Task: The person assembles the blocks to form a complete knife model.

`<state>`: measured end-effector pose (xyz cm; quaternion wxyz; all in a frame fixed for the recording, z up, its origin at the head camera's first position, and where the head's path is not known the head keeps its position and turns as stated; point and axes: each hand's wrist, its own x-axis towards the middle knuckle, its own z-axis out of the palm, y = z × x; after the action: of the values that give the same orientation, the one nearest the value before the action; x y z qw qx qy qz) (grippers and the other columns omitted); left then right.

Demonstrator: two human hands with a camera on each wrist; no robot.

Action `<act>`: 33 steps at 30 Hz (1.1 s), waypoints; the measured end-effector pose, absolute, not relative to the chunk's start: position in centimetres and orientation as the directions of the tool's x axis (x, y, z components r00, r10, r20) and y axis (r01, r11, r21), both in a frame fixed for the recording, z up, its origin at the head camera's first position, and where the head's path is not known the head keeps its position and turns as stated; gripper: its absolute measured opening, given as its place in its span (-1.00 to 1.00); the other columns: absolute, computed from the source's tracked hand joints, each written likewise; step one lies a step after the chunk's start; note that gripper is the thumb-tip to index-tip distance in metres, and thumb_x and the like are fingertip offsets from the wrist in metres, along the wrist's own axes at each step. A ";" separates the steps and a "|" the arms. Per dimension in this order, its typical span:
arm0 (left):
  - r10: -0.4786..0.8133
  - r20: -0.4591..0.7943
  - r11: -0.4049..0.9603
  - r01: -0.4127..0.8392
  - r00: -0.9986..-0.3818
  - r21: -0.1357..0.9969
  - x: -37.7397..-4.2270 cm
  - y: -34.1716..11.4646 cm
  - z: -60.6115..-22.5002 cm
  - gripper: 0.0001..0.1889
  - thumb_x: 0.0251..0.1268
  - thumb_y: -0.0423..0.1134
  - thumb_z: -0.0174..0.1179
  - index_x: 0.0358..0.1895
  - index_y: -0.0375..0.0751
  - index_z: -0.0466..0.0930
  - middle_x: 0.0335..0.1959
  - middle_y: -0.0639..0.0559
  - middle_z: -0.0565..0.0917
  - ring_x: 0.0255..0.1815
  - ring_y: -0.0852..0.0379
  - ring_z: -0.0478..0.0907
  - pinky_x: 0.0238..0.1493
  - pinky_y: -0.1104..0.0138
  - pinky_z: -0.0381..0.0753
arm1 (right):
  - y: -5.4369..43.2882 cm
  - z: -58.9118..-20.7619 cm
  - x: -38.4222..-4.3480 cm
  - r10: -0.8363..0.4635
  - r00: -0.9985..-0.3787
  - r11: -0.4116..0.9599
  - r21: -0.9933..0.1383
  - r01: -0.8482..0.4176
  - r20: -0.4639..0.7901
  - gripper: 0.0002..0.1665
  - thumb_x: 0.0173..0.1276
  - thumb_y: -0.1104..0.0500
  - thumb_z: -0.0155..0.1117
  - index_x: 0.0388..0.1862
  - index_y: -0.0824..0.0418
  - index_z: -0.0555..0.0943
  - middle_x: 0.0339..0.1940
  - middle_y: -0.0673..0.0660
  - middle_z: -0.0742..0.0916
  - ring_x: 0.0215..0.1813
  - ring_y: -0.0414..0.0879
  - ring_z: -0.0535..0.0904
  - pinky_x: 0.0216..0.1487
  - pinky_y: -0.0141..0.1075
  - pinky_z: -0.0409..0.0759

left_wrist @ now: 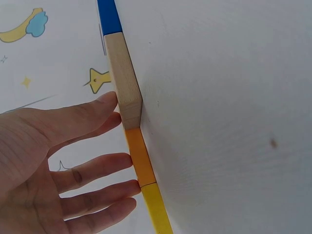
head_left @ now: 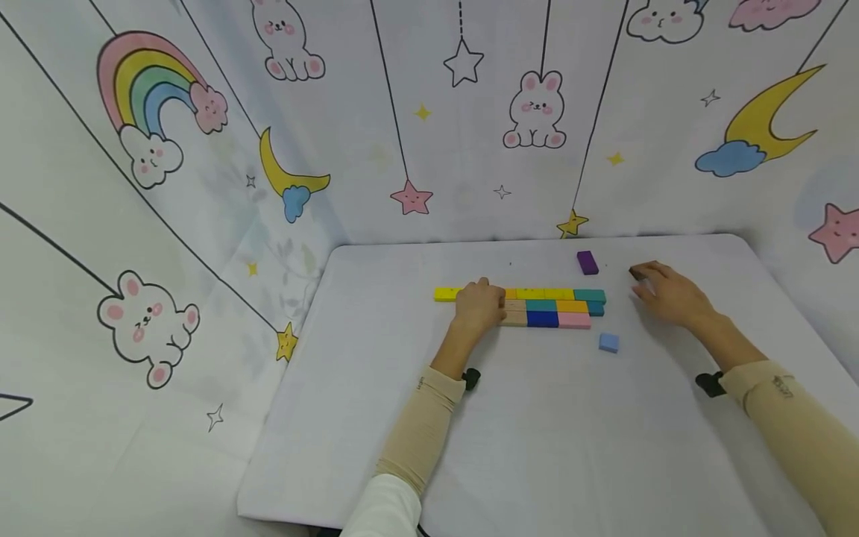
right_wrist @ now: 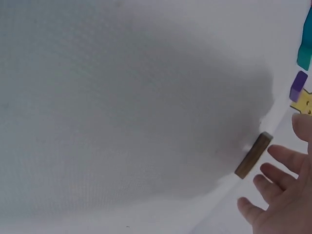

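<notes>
Right wrist view shows us the brown block (right_wrist: 253,155) near the surface's (head_left: 537,432) far edge, toward its right corner; our right hand (right_wrist: 285,195) is spread just beside it, contact unclear. Our left hand's (head_left: 479,306) straight fingers touch the block rows (head_left: 542,306) along that edge's middle; uneven pressure could skew them, a hasty reach knock the brown block.
</notes>
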<state>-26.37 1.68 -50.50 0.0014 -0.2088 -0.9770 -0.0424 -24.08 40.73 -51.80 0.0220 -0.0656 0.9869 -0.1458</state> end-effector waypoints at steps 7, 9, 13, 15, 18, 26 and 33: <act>0.411 0.027 0.908 0.411 -0.911 0.074 -26.4 1.7 -50.5 -0.86 0.37 0.03 0.40 -0.22 0.12 0.73 -0.28 0.10 0.57 -0.29 0.12 0.51 -0.33 0.29 0.56 | 41.6 -52.0 -24.5 -0.127 -0.988 0.964 -0.245 -0.101 -0.091 -0.24 0.69 -0.05 -0.03 0.55 0.52 0.20 0.49 0.66 0.23 0.40 0.68 0.21 0.36 0.47 0.23; 0.412 0.027 0.908 0.412 -0.911 0.073 -26.4 1.7 -50.5 -0.86 0.37 0.04 0.40 -0.22 0.12 0.73 -0.27 0.10 0.57 -0.29 0.12 0.52 -0.33 0.29 0.56 | 41.6 -51.9 -24.7 -0.128 -0.988 0.965 -0.240 -0.103 -0.091 -0.24 0.68 -0.05 -0.01 0.53 0.53 0.23 0.46 0.66 0.26 0.40 0.67 0.23 0.35 0.47 0.24; 0.411 0.019 0.909 0.412 -0.911 0.071 -26.4 1.7 -50.6 -0.86 0.38 0.04 0.39 -0.22 0.12 0.73 -0.27 0.10 0.56 -0.29 0.12 0.51 -0.33 0.29 0.56 | 41.4 -51.6 -24.6 -0.126 -0.987 0.968 -0.232 -0.100 -0.100 -0.23 0.69 -0.08 -0.02 0.50 0.55 0.26 0.42 0.67 0.29 0.38 0.66 0.25 0.34 0.47 0.27; 0.410 0.017 0.909 0.410 -0.912 0.070 -26.4 1.7 -50.6 -0.87 0.38 0.04 0.39 -0.21 0.13 0.73 -0.27 0.10 0.56 -0.30 0.12 0.50 -0.33 0.29 0.55 | 41.3 -51.4 -24.5 -0.123 -0.987 0.969 -0.225 -0.097 -0.105 -0.21 0.69 -0.11 -0.03 0.50 0.55 0.26 0.42 0.67 0.29 0.37 0.66 0.27 0.33 0.47 0.28; 0.408 0.016 0.910 0.408 -0.913 0.075 -26.4 1.7 -50.6 -0.87 0.38 0.03 0.38 -0.21 0.12 0.72 -0.27 0.11 0.56 -0.30 0.12 0.50 -0.33 0.29 0.55 | 41.2 -51.2 -24.4 -0.124 -0.986 0.972 -0.215 -0.098 -0.111 -0.20 0.69 -0.13 -0.03 0.51 0.52 0.25 0.42 0.66 0.29 0.34 0.66 0.30 0.32 0.47 0.30; 0.417 0.008 0.906 0.417 -0.909 0.068 -26.5 1.7 -50.7 -0.87 0.39 0.03 0.37 -0.20 0.12 0.73 -0.26 0.10 0.56 -0.29 0.12 0.51 -0.35 0.30 0.55 | 41.4 -50.5 -24.4 -0.157 -0.977 0.968 -0.221 -0.123 -0.147 -0.21 0.69 -0.12 -0.03 0.55 0.48 0.23 0.50 0.62 0.25 0.40 0.65 0.27 0.32 0.49 0.28; 0.413 -0.004 0.909 0.412 -0.911 0.061 -26.4 1.7 -50.5 -0.86 0.40 0.04 0.37 -0.20 0.12 0.72 -0.26 0.10 0.56 -0.29 0.12 0.50 -0.35 0.30 0.54 | 41.8 -50.8 -24.7 -0.179 -0.970 0.974 -0.171 -0.151 -0.165 -0.13 0.66 -0.16 0.04 0.58 0.48 0.20 0.54 0.60 0.26 0.48 0.64 0.16 0.35 0.49 0.22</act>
<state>-26.43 1.69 -50.53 -0.0082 -0.2110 -0.9770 -0.0294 -24.68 41.80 -50.81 0.0902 -0.0833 0.9893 -0.0790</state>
